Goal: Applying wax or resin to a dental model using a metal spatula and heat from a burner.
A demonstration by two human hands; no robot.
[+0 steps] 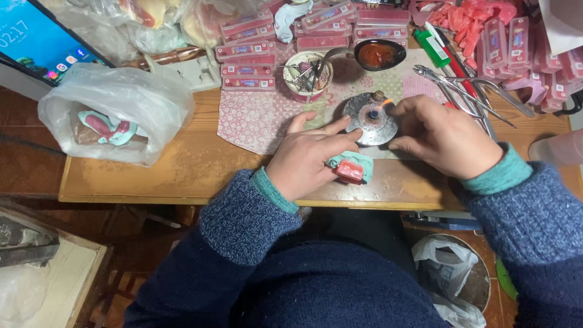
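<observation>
Head view: left hand [306, 159] grips a pink-and-teal dental cast [351, 168], rigid and brittle, just below the spirit lamp [370, 118]; right hand [440, 135] cups that lamp.

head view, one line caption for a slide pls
Left hand holds pink-and-teal model; right hand at lit metal burner.

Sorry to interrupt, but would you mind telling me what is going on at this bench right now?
A person in a blue sweater sits at a wooden table. The left hand holds a pink and teal dental model against the table edge, its fingers reaching to a small round metal burner. The right hand rests at the burner's other side, beside a small flame. Metal instruments and flat pink boxes lie behind.
</observation>
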